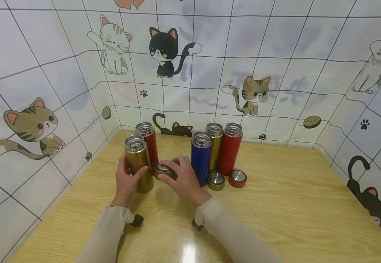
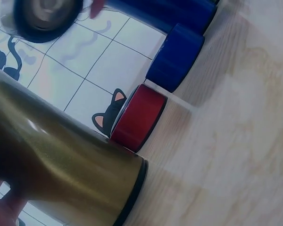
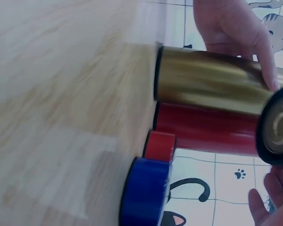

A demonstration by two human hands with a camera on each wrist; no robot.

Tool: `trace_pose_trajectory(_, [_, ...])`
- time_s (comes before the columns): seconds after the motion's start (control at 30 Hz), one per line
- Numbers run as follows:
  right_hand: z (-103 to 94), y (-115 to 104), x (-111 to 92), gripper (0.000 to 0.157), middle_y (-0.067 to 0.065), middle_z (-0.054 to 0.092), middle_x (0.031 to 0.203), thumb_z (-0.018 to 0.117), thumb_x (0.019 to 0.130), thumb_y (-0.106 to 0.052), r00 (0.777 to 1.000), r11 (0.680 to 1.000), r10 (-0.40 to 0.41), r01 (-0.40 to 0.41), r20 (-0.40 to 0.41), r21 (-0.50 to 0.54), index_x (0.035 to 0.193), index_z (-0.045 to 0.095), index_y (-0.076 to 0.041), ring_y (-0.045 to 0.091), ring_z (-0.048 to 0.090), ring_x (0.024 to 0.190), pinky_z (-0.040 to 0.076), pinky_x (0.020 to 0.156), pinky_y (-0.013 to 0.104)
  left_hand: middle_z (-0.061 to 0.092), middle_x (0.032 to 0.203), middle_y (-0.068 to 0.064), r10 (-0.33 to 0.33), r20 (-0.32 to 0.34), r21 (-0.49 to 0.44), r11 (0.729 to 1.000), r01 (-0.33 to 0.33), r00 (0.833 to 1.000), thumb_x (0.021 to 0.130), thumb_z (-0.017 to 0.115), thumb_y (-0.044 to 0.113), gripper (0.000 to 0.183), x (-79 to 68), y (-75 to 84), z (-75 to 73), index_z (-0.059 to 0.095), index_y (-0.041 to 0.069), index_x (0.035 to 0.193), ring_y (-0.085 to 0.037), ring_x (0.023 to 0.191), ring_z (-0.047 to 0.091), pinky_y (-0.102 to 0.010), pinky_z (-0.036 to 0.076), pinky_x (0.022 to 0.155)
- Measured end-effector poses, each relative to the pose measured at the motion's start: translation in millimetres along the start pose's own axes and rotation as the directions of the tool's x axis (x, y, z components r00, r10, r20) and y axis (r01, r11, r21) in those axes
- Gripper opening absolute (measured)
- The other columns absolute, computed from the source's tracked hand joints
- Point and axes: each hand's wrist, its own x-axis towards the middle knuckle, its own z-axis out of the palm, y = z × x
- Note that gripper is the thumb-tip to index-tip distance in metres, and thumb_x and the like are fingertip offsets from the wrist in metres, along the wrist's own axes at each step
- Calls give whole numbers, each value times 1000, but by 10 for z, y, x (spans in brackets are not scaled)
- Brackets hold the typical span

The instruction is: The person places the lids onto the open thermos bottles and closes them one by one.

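At frame centre, the right hand (image 1: 184, 179) pinches the gold lid (image 1: 161, 169), best kept level; touching or apart is hard to tell. Left of centre, the left hand (image 1: 126, 185) grips the gold flask (image 1: 138, 157), best steadied upright, the red flask (image 1: 152, 144) behind.

Head view looks forward-down; low, close wrist views share a gold bottle (image 2: 73, 150).

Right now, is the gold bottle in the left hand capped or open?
Open: the head view shows the gold bottle with its metal mouth bare; the right hand holds a lid apart from it.
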Motion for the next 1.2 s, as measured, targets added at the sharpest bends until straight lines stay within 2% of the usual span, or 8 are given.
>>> trace_pose_trajectory(0.2, [-20,-65,38,58,4,46,119,45,96,-59,989,996,-88,90,-119,10,138,56,-20,18,42,107,44,82,33,46,138,-23,50,38,12,999,-50,998,82,74,0,75,-63,264,41,33,-2,145,-37,123,48,-57,38,102])
trace_pose_trajectory(0.27, [-21,-89,52,62,5,46,120,41,97,-62,984,994,-102,106,-143,22,139,54,-20,19,42,106,44,81,32,46,138,-24,53,45,22,998,-54,998,83,74,1,75,-72,293,47,33,-2,145,-37,123,48,-57,38,101])
trace_pose_trajectory(0.47, [-3,-137,85,61,7,46,123,37,99,-59,975,990,-131,138,-181,30,143,51,-19,20,45,105,46,80,31,47,137,-26,64,56,22,998,-66,996,82,74,0,75,-92,315,59,33,-3,145,-37,121,49,-55,40,100])
trace_pose_trajectory(0.83, [-11,-239,161,61,15,42,130,35,101,-55,944,983,-163,181,-286,35,142,49,-13,25,43,116,47,84,35,48,134,-27,103,105,43,993,-108,989,83,74,1,73,-132,355,104,34,-3,144,-41,117,52,-56,44,95])
trace_pose_trajectory(1.2, [-26,-296,261,62,17,42,127,36,101,-53,919,977,-184,211,-349,42,142,48,-9,27,44,115,47,87,35,46,136,-26,82,131,45,995,-88,988,85,73,2,72,-158,384,130,33,-2,144,-42,121,50,-59,42,97])
